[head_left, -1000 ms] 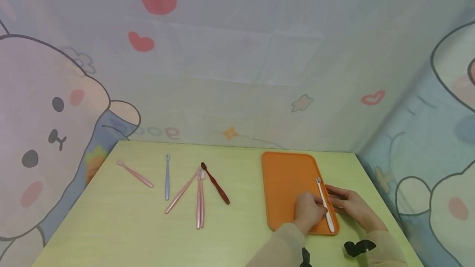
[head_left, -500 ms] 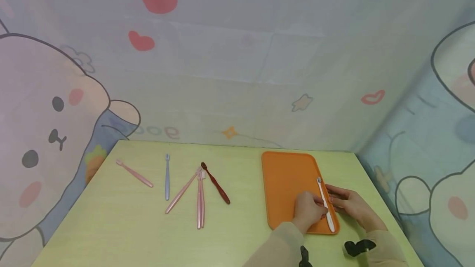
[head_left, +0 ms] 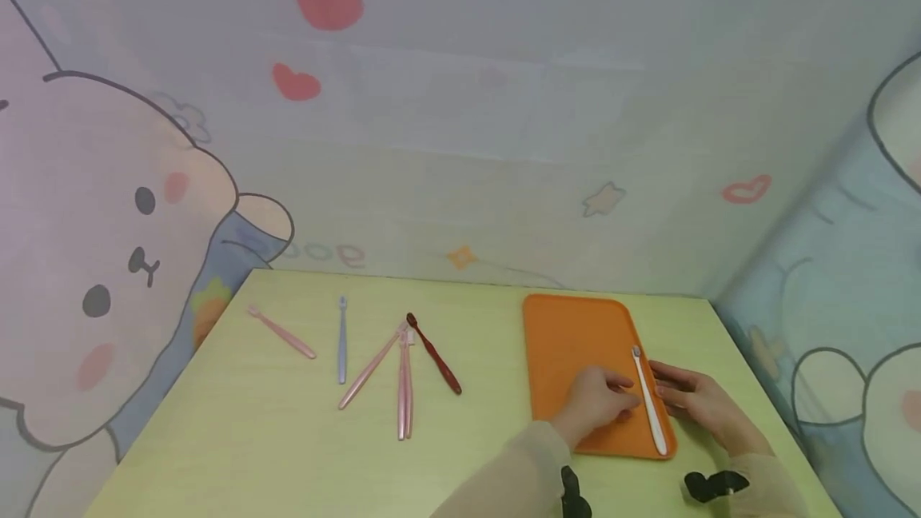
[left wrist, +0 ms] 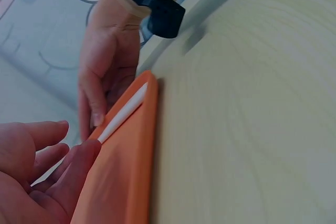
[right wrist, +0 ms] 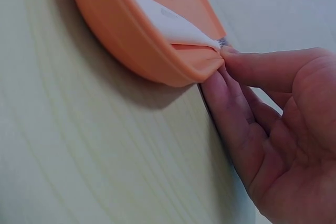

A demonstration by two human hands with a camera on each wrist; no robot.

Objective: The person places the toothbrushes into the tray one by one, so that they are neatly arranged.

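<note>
A white toothbrush lies lengthwise along the right side inside an orange tray, its dark-bristled head pointing away. My left hand hovers over the tray just left of that toothbrush, fingers loosely bent with nothing between them. In the left wrist view, the fingertips of this left hand overlap the handle's end. My right hand pinches the tray's right rim. The right wrist view shows the thumb of the right hand on the rim's top and its fingers against the outside.
Left of the tray on the pale table lie a dark red toothbrush, several pink toothbrushes and a blue toothbrush. Another pink toothbrush lies far left. A printed cloth stands behind the table.
My left hand has let go of the white toothbrush and moved slightly left of it. My right hand stays at the tray's rim. The head view has shifted a little left.
</note>
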